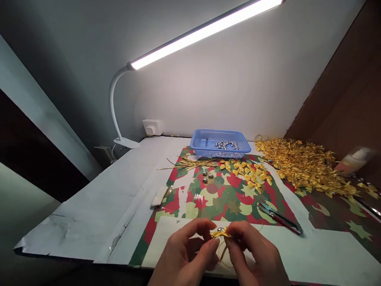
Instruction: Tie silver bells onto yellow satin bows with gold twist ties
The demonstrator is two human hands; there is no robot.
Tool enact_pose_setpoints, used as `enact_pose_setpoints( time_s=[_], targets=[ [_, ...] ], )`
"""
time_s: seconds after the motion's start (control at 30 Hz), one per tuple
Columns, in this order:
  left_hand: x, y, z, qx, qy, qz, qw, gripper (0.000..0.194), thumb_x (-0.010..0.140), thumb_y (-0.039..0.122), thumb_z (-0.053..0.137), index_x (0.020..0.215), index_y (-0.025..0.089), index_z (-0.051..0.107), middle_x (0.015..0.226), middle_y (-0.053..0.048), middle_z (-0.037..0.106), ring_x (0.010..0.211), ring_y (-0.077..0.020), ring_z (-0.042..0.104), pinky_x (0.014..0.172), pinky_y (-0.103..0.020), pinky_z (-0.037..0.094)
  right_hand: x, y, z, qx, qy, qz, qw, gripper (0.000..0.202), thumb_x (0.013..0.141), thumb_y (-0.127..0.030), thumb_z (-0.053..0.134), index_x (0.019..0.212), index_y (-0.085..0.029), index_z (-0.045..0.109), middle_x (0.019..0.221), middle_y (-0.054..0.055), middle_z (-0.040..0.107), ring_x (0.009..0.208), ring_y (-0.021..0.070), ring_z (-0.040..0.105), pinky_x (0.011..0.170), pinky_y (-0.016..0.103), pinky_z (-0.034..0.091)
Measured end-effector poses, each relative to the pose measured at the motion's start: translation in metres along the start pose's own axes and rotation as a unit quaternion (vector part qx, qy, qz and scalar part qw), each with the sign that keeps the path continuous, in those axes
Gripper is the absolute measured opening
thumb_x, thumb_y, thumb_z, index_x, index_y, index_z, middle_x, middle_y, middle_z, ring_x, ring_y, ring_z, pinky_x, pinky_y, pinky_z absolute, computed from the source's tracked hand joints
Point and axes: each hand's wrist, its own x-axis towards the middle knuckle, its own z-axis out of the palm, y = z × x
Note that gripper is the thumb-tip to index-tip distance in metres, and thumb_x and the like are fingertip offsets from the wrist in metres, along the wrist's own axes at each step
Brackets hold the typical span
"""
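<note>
Near the table's front edge, a small yellow ribbon bow [219, 234] is pinched between my two hands. A silver jingle bell [220, 229] sits against its top side. My left hand [190, 250] grips the bow's left end between thumb and fingers. On the other side, my right hand [253, 250] pinches its right end, fingers closed. A thin gold cord [222, 254] hangs in a loop below the bow. How bell, cord and bow are joined is hidden by the fingers.
A blue basket [220, 153] holds silver bells. Before it lie gold cords [193, 163], loose bells [205, 180] and yellow bows [253, 174]. Thread snips [279, 218] rest right of my hands. A large bow pile [306, 163] spreads at right. A clip lamp [114, 99] stands left.
</note>
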Motion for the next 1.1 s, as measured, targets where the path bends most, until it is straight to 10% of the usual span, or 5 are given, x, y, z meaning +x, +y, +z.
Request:
enact_pose_setpoints(
  time_s=[0.3, 0.57, 0.73, 0.87, 1.1],
  targets=[
    [0.006, 0.002, 0.000, -0.020, 0.001, 0.013, 1.000, 0.022, 0.077, 0.039, 0.077, 0.077, 0.017, 0.075, 0.059, 0.001, 0.066, 0.056, -0.0143, 0.061, 0.055, -0.023, 0.050, 0.003, 0.003, -0.003, 0.224, -0.091, 0.196, 0.950, 0.038, 0.087, -0.057, 0.061, 0.111, -0.027, 0.065, 0.089, 0.002, 0.071, 0.064, 0.0129, 0.060, 0.058, 0.021, 0.046],
    [0.001, -0.003, 0.001, 0.075, 0.060, 0.115, 0.989, 0.012, 0.079, 0.033, 0.074, 0.074, 0.022, 0.074, 0.074, -0.002, 0.068, 0.068, -0.0193, 0.064, 0.064, -0.025, 0.051, 0.006, 0.003, 0.000, 0.163, 0.001, 0.083, 0.983, 0.021, 0.087, -0.037, 0.067, 0.106, -0.027, 0.071, 0.080, 0.001, 0.072, 0.069, 0.0152, 0.067, 0.065, 0.021, 0.053],
    [0.001, 0.001, -0.007, -0.009, -0.041, 0.060, 0.997, 0.031, 0.085, 0.050, 0.065, 0.076, 0.021, 0.068, 0.091, -0.004, 0.063, 0.084, -0.0226, 0.062, 0.075, -0.029, 0.049, 0.006, -0.004, -0.003, 0.104, 0.023, -0.030, 0.994, 0.035, 0.082, -0.011, 0.065, 0.108, -0.034, 0.073, 0.084, -0.004, 0.075, 0.065, 0.0113, 0.066, 0.061, 0.017, 0.052],
    [0.010, -0.007, -0.013, -0.089, -0.118, -0.059, 0.987, 0.024, 0.082, 0.039, 0.074, 0.092, 0.022, 0.059, 0.074, 0.003, 0.060, 0.062, -0.0112, 0.049, 0.057, -0.021, 0.039, 0.009, -0.007, -0.005, 0.112, -0.008, -0.010, 0.994, 0.041, 0.077, -0.006, 0.062, 0.109, -0.031, 0.073, 0.075, -0.005, 0.072, 0.060, 0.0101, 0.064, 0.057, 0.015, 0.050],
    [0.015, -0.018, -0.015, -0.144, -0.190, -0.059, 0.969, 0.033, 0.073, 0.036, 0.083, 0.093, 0.019, 0.063, 0.083, -0.001, 0.065, 0.066, -0.0115, 0.052, 0.056, -0.021, 0.034, 0.005, -0.007, -0.004, 0.102, -0.039, 0.057, 0.992, 0.034, 0.079, -0.017, 0.060, 0.110, -0.029, 0.071, 0.077, -0.001, 0.069, 0.061, 0.0135, 0.064, 0.055, 0.019, 0.052]
  ],
)
